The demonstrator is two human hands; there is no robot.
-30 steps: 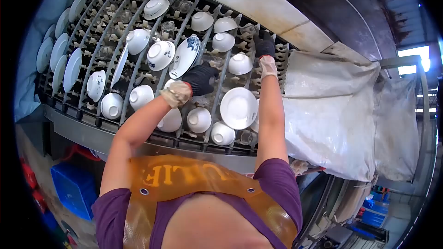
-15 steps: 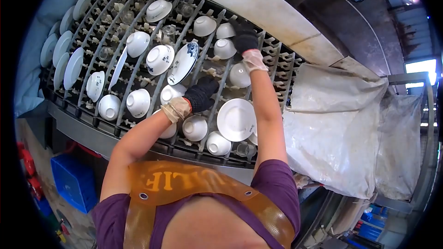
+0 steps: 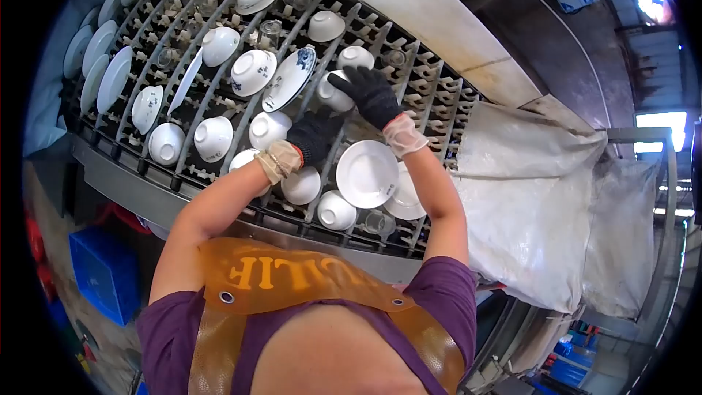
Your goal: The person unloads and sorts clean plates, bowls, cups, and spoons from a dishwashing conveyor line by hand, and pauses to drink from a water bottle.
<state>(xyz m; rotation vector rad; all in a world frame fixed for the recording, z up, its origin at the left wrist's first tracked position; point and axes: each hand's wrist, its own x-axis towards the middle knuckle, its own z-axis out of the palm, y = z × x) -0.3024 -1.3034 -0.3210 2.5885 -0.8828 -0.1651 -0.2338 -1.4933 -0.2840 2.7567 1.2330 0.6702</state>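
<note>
My right hand (image 3: 365, 95), in a black knit glove with a clear cuff, has its thumb and fingers on an upside-down white bowl (image 3: 335, 91). Just behind it lies another white bowl (image 3: 356, 58). Low between the rack's bars is my left hand (image 3: 316, 135), gloved the same way, its fingers dark and partly hidden. Beside it rest a white bowl (image 3: 269, 130) and a lower one (image 3: 300, 186). An oval plate with a blue pattern (image 3: 289, 79) leans farther back. Nearer my body are a round white plate (image 3: 367, 174) and a small bowl (image 3: 336, 211).
The pegged rack belt (image 3: 431, 132) carries several more bowls, glasses and plates, with upright plates (image 3: 115, 80) at the far left. A pale wall panel (image 3: 439, 22) borders the back. White plastic sheeting (image 3: 523, 197) hangs at right. A blue crate (image 3: 106, 276) stands lower left.
My right hand has come from the back of the rack toward me and left, onto a bowl near the patterned plate. My left hand stays low among the bowls. The view has shifted slightly.
</note>
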